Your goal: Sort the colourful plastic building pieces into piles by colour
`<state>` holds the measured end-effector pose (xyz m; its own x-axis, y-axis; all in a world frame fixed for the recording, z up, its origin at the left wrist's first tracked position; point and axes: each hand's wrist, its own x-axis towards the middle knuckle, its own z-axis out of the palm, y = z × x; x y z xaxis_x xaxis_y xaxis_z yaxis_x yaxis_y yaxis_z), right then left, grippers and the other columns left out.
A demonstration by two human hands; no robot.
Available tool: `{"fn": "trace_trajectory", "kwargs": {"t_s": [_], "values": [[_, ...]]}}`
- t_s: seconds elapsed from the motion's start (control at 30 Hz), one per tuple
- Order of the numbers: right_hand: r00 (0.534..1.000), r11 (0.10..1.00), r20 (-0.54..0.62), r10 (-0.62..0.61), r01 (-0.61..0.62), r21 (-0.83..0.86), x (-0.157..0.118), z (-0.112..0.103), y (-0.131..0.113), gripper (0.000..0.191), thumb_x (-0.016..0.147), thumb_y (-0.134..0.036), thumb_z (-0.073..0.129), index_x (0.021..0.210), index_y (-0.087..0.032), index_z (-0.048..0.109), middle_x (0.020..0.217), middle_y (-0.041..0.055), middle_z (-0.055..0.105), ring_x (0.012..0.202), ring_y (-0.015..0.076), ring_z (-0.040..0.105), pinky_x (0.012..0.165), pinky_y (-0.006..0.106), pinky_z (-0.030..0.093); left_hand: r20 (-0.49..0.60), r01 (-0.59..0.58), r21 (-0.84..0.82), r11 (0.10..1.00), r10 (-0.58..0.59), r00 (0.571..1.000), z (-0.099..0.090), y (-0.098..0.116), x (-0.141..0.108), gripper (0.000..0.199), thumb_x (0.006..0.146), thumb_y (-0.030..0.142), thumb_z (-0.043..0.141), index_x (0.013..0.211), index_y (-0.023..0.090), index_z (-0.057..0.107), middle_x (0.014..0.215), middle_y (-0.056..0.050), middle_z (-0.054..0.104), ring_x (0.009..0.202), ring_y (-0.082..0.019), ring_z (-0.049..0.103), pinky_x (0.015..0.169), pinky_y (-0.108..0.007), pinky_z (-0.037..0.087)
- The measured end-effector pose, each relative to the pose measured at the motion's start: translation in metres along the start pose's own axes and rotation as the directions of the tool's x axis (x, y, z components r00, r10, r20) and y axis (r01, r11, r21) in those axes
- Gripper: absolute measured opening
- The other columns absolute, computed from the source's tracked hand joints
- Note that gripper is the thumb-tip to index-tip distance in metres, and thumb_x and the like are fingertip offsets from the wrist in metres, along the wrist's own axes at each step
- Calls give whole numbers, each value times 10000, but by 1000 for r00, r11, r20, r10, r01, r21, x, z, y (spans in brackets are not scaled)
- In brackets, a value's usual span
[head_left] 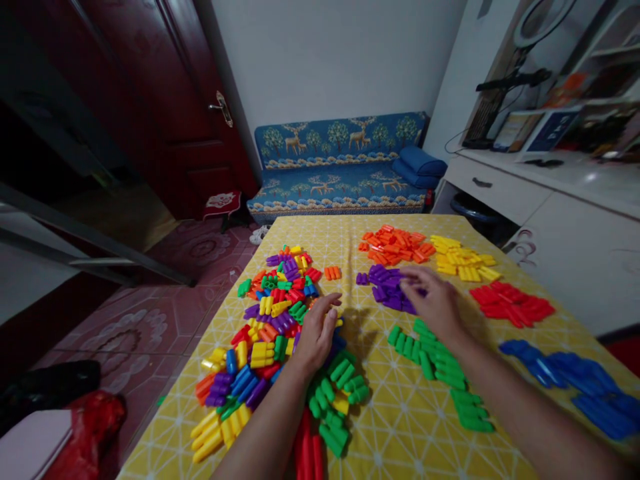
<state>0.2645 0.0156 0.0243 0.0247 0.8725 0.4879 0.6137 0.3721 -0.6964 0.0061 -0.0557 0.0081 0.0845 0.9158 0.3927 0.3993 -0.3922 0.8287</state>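
A large mixed pile of plastic building blocks (263, 353) in several colours covers the left part of the table. At its right edge hovers my left hand (317, 333), fingers loosely bent and thumb apart, with no block seen in its grip. My right hand (433, 300) reaches over the purple blocks (387, 287), its fingers curved down and slightly apart. Its fingertips are close to them; whether they touch is unclear. Below my right hand lie green blocks (440, 360), partly hidden by my forearm. A single orange block (333, 273) rests between the mixed pile and the purple one.
Orange blocks (395, 245), yellow blocks (463, 259), red blocks (513, 303) and blue blocks (575, 380) lie in separate heaps on the yellow tablecloth (390, 433). A blue sofa (340, 177) stands behind the table, a white cabinet (565, 247) at right.
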Motion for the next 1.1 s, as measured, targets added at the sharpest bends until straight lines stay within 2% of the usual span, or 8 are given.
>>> {"fn": "trace_trajectory", "kwargs": {"t_s": [0.07,0.2,0.53,0.63,0.73,0.83,0.93,1.1], "values": [[976,980,139,-169,151,133,-35,31,-44,260,830,-146,517,1022,-237,666,1101,59,655,884,175,650,740,317,558,-2,0,-14,1000,0,1000,0,-1,-1,408,999,395,345,1270,177,557,1156,-110,647,1102,-221,587,969,-357,436],[926,960,253,-279,264,92,-76,73,-89,512,733,23,475,1136,-243,644,1259,68,591,1142,213,590,976,400,513,-2,-31,-33,999,31,1000,0,-3,-1,417,994,406,354,1276,168,548,1226,-126,623,1141,-229,576,985,-366,437],[927,960,251,-279,279,36,-74,74,-84,324,772,-11,514,959,-214,683,984,56,686,977,220,633,871,381,535,56,-43,-14,999,43,997,0,-1,-3,404,985,409,380,1268,185,563,1236,-125,626,1146,-238,571,997,-386,429],[969,983,169,-178,168,69,-55,51,-52,229,833,-140,552,995,-228,688,959,42,706,889,198,655,805,344,539,45,-27,-29,999,28,999,1,-4,-4,444,977,465,372,1277,199,564,1194,-120,641,1048,-233,609,939,-376,460],[999,999,-35,-30,31,17,-15,12,12,191,830,-316,610,959,-205,698,911,52,708,807,197,654,759,339,528,47,3,-44,999,-1,999,2,-6,-4,475,960,512,389,1279,210,570,1152,-114,650,908,-209,627,848,-349,491],[929,972,-332,162,-208,-109,32,-38,88,222,753,-361,659,862,-170,692,866,85,693,740,208,633,721,356,505,64,12,-47,999,-9,998,2,-7,-4,479,959,513,391,1286,210,565,1159,-116,639,879,-200,618,822,-339,492],[834,892,-466,294,-415,-179,61,-83,145,135,725,-285,643,809,-180,654,741,82,659,685,215,606,693,369,479,81,5,-35,999,-2,997,3,-7,-4,448,975,472,373,1291,210,554,1173,-115,628,898,-200,613,835,-340,484],[833,835,-461,306,-467,-290,68,-115,171,106,682,-225,591,596,-246,533,607,54,547,715,268,587,752,452,427,97,6,-8,1000,-5,995,2,-7,-4,415,990,425,358,1280,204,555,1096,-104,648,880,-193,618,862,-350,474]]}}
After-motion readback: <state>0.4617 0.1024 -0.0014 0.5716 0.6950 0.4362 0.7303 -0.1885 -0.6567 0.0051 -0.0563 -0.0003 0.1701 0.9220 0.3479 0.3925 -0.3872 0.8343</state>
